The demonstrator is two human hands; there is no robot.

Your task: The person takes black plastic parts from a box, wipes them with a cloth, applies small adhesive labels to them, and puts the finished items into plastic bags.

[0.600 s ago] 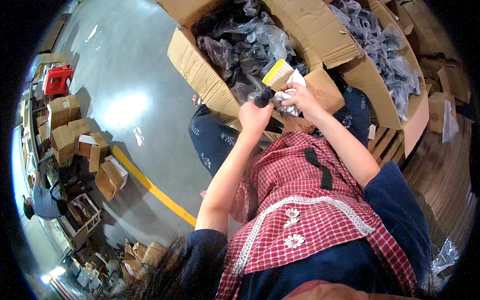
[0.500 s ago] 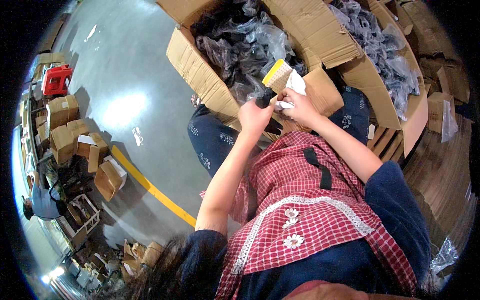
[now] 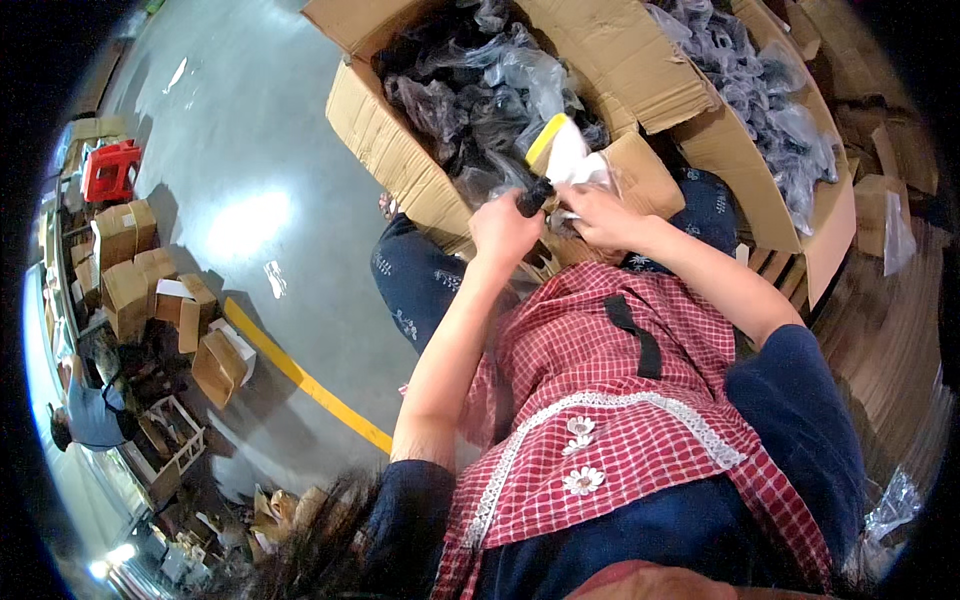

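In my left hand (image 3: 505,232), fingers wrapped round it, is the black handle (image 3: 535,197) of a brush-like tool. Its flat head (image 3: 545,140) has a yellow edge and points away from me; the earlier frame showed rows of small dots on its pale face. My right hand (image 3: 597,215) is closed on a white cloth or wrap (image 3: 577,160), which now lies over most of that face. Both hands are close together above my lap, at the near edge of an open cardboard box (image 3: 385,130). Clear plastic bags (image 3: 520,70) with dark things inside fill the box.
A second carton (image 3: 830,235) of bagged items stands at the right, beside a wooden pallet (image 3: 780,275). On the left are a red stool (image 3: 112,170), several small cartons (image 3: 125,232), a yellow floor line (image 3: 300,375) and another person (image 3: 92,405) near shelving.
The white cloth has moved up and over the dotted face of the tool, leaving mainly the yellow edge visible. My right hand has shifted slightly; the left keeps its hold.
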